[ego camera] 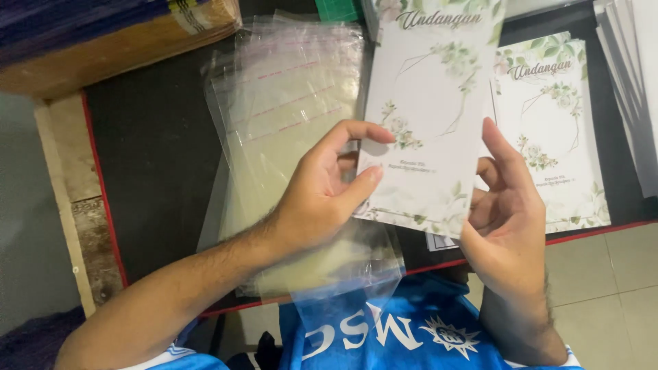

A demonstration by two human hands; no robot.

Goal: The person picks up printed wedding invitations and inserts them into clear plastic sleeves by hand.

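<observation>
My left hand (322, 192) and my right hand (504, 219) both hold one white card with green floral print (428, 109), lifted above a black table (151, 151). The left thumb and fingers pinch the card's lower left edge. The right hand grips its lower right edge, index finger along the side. A clear plastic sleeve (346, 274) hangs below the card near my left hand; whether the card sits inside it I cannot tell.
A stack of clear plastic sleeves (288, 89) lies on the table at left. A pile of matching floral cards (548, 123) lies at right, with white sheets (634, 75) beyond. A cardboard box (103, 48) stands at the top left.
</observation>
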